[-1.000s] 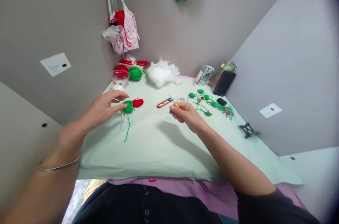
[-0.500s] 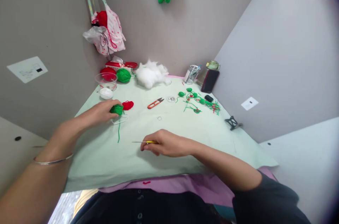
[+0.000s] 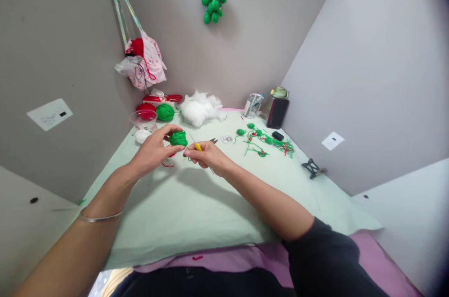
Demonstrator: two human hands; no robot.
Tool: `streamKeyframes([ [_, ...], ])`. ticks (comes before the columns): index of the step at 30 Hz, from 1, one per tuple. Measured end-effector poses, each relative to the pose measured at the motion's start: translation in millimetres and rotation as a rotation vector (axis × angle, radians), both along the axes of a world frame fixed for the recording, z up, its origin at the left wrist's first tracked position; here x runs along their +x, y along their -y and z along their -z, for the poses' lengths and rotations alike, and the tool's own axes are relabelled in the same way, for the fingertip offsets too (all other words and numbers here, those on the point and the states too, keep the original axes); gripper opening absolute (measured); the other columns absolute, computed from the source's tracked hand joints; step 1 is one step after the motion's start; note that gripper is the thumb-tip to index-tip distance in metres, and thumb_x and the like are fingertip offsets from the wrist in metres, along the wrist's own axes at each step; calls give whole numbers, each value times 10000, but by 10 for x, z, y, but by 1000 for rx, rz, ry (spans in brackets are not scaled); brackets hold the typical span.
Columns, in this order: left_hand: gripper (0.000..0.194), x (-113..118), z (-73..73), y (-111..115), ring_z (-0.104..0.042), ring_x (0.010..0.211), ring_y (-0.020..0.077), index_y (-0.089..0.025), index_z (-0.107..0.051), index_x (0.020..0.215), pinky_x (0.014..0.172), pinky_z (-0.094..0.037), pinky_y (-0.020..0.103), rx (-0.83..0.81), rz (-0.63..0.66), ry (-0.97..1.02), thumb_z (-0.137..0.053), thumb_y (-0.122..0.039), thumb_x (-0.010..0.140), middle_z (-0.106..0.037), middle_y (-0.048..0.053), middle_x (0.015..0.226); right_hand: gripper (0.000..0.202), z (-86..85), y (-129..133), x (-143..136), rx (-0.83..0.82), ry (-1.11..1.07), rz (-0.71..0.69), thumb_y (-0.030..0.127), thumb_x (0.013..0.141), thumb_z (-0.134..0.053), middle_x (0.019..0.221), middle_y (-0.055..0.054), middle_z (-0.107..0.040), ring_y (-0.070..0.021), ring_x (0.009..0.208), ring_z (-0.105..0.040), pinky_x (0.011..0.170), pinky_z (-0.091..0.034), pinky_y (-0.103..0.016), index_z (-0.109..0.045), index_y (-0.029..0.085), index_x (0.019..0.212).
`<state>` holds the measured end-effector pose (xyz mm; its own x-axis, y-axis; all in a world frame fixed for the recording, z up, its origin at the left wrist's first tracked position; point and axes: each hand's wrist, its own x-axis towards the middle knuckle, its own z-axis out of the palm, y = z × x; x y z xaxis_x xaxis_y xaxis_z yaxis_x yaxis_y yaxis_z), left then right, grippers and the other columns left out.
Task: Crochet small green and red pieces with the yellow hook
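Observation:
My left hand (image 3: 154, 149) grips a small ball of green yarn (image 3: 178, 138) between thumb and fingers, held above the table. Close beside it, my right hand (image 3: 206, 154) is closed around a crochet hook (image 3: 198, 147) with a yellow handle and a thin metal shaft. The right fingertips also pinch the green strand near the ball. Red yarn (image 3: 170, 151) shows partly behind the left hand. Beyond the right hand, only the dark blade tips of the thread snips (image 3: 213, 141) show; the rest is hidden.
White stuffing (image 3: 200, 109) lies at the back, with a larger green yarn ball (image 3: 165, 112) and a clear tub (image 3: 143, 120) to its left. Small green crocheted pieces (image 3: 258, 132) and yarn ends lie on the right. A phone (image 3: 278, 113) leans near a pen cup (image 3: 253, 106).
My left hand has lifted the green yarn ball and brought it right. My right hand has moved up and forward to meet it, taking the strand and turning the hook. The view has tilted up slightly.

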<state>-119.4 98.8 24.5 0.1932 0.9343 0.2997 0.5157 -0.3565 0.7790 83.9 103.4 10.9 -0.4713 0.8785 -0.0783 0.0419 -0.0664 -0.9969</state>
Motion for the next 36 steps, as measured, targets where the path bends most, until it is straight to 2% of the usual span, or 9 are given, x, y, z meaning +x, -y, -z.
streamKeyframes([
  [6,415,-101,70,86,-626,1161,291,-254,-640,1221,1029,-470,461,57,15,51,-726,-326,822,-674,71,1256,407,-280,51,456,123,-59,138,574,807,-733,607,76,-445,-48,470,-181,469,-145,-254,-718,176,891],
  [7,439,-93,76,109,-635,1152,287,-259,-626,1249,1010,-488,454,21,42,101,-725,-321,825,-664,72,1283,381,-311,85,538,177,-34,172,552,827,-729,648,49,-508,-55,484,-232,477,-186,-258,-734,174,872],
  [11,505,24,50,155,-635,1175,271,-263,-571,1299,969,-515,417,-115,152,310,-751,-317,831,-627,83,1357,279,-376,226,778,748,361,464,420,941,-626,926,-72,-706,-171,772,-589,711,-436,-314,-804,206,914],
  [13,475,111,8,142,-645,1144,265,-244,-590,1256,963,-511,405,-171,191,377,-775,-333,827,-657,82,1294,251,-397,265,834,839,366,538,376,948,-614,984,-85,-737,-200,856,-638,780,-463,-333,-804,212,937],
  [17,489,299,-53,101,-655,1117,280,-225,-647,1227,972,-497,405,-251,250,431,-812,-427,814,-705,79,1209,276,-406,277,812,691,145,471,388,968,-584,758,-20,-720,-144,628,-567,658,-450,-294,-753,193,1067],
  [20,511,438,-3,103,-660,1119,271,-229,-615,1236,992,-490,403,-254,252,467,-796,-468,822,-713,71,1183,305,-302,265,698,660,144,388,395,955,-603,663,18,-671,-137,579,-538,623,-439,-275,-709,186,1151],
  [25,416,589,209,142,-675,1025,250,-211,-590,1058,912,-516,382,-291,234,474,-795,-470,805,-704,53,1035,218,23,263,501,711,505,305,299,942,-620,923,-66,-768,-190,762,-660,739,-473,-300,-711,228,1126],
  [30,321,595,328,161,-647,931,239,-208,-663,992,851,-500,367,-297,203,429,-795,-405,776,-671,25,940,167,165,284,418,662,555,316,230,900,-605,1079,-103,-783,-219,835,-674,698,-408,-291,-709,248,1030],
  [36,302,582,227,253,-661,912,236,-217,-725,1025,882,-522,390,-309,225,438,-755,-250,726,-700,41,1024,76,85,164,495,510,401,419,276,798,-614,674,0,-621,-164,650,-521,658,-367,-286,-670,230,822],
])
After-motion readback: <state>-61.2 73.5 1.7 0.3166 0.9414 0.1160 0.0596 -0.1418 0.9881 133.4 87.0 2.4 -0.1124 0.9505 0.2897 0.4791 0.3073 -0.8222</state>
